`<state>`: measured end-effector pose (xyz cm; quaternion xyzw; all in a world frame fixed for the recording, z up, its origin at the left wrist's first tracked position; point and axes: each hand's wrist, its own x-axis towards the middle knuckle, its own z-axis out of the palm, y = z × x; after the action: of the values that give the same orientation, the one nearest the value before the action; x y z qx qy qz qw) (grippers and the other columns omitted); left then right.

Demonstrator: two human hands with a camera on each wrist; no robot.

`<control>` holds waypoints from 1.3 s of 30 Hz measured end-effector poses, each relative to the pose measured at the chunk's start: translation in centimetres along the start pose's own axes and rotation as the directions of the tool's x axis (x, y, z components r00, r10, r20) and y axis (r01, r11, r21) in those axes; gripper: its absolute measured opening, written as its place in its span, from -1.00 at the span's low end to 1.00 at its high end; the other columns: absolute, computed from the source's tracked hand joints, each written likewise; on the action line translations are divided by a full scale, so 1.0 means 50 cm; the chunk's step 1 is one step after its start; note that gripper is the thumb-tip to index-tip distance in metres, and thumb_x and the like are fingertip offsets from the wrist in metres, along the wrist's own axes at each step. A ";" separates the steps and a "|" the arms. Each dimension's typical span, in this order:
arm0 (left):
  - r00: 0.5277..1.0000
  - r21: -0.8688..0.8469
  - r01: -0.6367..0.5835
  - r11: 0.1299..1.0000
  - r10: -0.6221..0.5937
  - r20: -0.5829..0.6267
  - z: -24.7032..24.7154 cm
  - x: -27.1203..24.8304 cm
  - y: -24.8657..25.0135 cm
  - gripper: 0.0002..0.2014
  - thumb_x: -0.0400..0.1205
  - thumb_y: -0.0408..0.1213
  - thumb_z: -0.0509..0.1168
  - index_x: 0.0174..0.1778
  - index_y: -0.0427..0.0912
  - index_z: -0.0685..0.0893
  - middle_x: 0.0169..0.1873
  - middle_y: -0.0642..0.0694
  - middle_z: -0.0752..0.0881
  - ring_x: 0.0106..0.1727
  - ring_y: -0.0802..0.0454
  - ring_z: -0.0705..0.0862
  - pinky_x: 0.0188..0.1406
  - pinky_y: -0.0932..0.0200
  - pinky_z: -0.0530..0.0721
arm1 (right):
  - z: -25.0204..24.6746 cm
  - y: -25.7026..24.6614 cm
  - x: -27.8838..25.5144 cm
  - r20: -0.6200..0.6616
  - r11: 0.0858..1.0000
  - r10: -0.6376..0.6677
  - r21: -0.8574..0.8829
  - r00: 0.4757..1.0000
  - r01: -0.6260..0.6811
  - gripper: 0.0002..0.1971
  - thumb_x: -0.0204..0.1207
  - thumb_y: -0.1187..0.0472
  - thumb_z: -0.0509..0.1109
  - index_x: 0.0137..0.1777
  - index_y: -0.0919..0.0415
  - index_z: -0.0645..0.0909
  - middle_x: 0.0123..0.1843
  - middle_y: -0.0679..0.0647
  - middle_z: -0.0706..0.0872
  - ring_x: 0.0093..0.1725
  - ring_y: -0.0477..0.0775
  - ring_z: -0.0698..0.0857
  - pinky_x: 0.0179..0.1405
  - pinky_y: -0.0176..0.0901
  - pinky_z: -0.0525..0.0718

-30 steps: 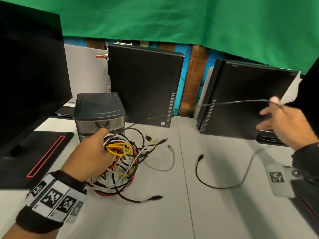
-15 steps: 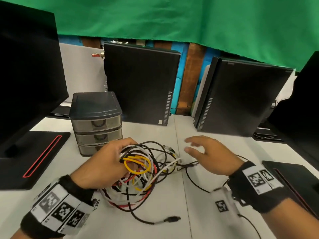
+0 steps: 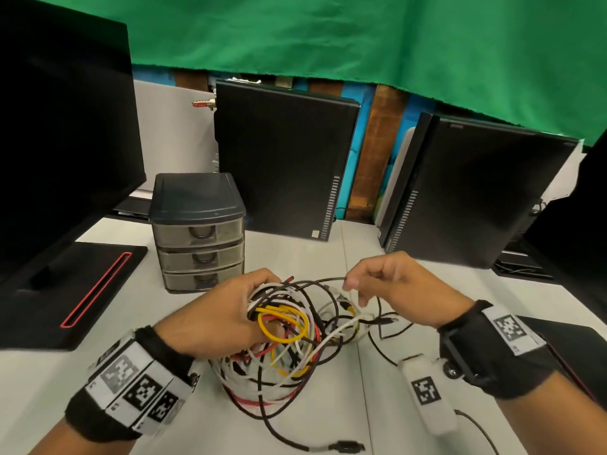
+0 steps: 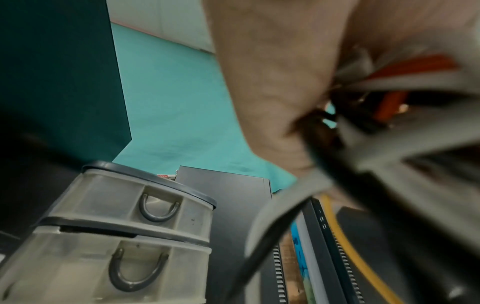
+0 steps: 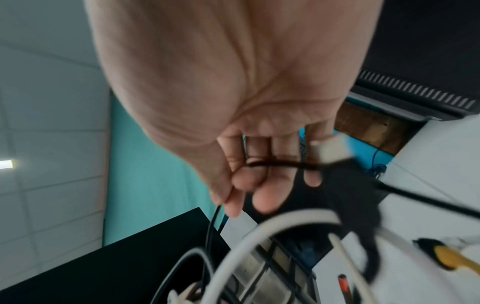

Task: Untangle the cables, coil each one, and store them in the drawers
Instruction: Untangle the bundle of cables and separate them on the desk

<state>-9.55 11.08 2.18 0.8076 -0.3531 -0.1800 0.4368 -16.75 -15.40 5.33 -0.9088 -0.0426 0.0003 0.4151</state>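
A tangle of white, black, red and yellow cables (image 3: 289, 339) lies on the white table in front of me. My left hand (image 3: 226, 310) grips the top of the bundle, its fingers curled into the loops (image 4: 369, 98). My right hand (image 3: 371, 284) pinches a thin black cable (image 3: 322, 280) between thumb and fingers just above the tangle's right side; the same black cable (image 5: 275, 164) crosses its fingers in the right wrist view. A small three-drawer unit (image 3: 200, 234) with a dark top stands behind the tangle, all drawers closed (image 4: 145, 207).
Two black computer cases (image 3: 282, 159) (image 3: 469, 192) stand at the back. A monitor with its black base (image 3: 65, 290) is at left, another base at right (image 3: 574, 349). A black plug end (image 3: 345, 446) trails toward the front edge.
My right hand let go of the stretched cable, came down from the upper right to the tangle and now pinches a black strand. The left hand kept its hold on the bundle.
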 end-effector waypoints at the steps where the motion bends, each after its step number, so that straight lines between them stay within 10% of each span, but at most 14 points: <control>1: 0.999 0.024 0.003 1.000 -0.005 0.049 -0.001 -0.003 -0.001 -0.50 0.40 -0.16 0.66 0.19 0.19 0.61 0.06 0.15 0.80 0.08 0.19 0.78 0.12 0.05 0.78 | -0.003 -0.004 0.002 -0.049 1.000 -0.009 -0.015 0.999 0.008 -0.82 0.68 0.21 0.36 -0.07 0.05 0.80 -0.33 -0.27 0.76 -0.30 -0.22 0.68 -0.13 -0.41 0.68; 7: 0.957 -0.109 0.068 0.992 -0.034 0.290 -0.017 -0.021 -0.001 -0.25 0.40 -0.38 0.65 0.40 0.24 0.49 0.25 0.16 0.74 0.26 0.15 0.73 0.27 0.06 0.72 | -0.015 -0.009 0.013 -0.267 1.000 -0.001 -0.008 0.964 -0.001 -0.88 0.61 0.16 0.44 -0.08 -0.01 0.81 -0.14 -0.08 0.84 -0.09 -0.16 0.78 -0.16 -0.39 0.74; 16: 0.990 -0.022 -0.124 0.992 0.125 0.069 0.001 -0.003 0.006 -0.68 0.61 -0.23 0.47 0.26 0.13 0.67 0.11 0.14 0.78 0.17 0.14 0.75 0.20 -0.01 0.74 | -0.034 -0.034 0.005 -0.214 0.994 -0.083 -0.091 0.973 0.065 -0.88 0.58 0.18 0.47 -0.01 -0.04 0.83 -0.11 -0.25 0.84 -0.01 -0.23 0.78 0.04 -0.35 0.71; 39: 0.999 -0.441 -0.021 0.897 0.004 -0.041 0.002 0.025 -0.037 -0.68 0.57 -0.30 0.39 0.26 -0.16 0.71 0.11 -0.21 0.81 0.17 -0.18 0.79 0.24 -0.10 0.72 | 0.074 -0.066 0.055 -0.095 0.919 -0.118 -0.387 0.989 0.072 -0.85 0.64 0.16 0.40 -0.04 0.04 0.82 -0.11 -0.15 0.82 -0.10 -0.16 0.73 0.11 -0.01 0.76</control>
<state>-8.01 10.81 0.62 0.6887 -0.2997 -0.2367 0.6163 -14.39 -10.26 5.48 -0.9676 -0.0616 -0.0810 0.2311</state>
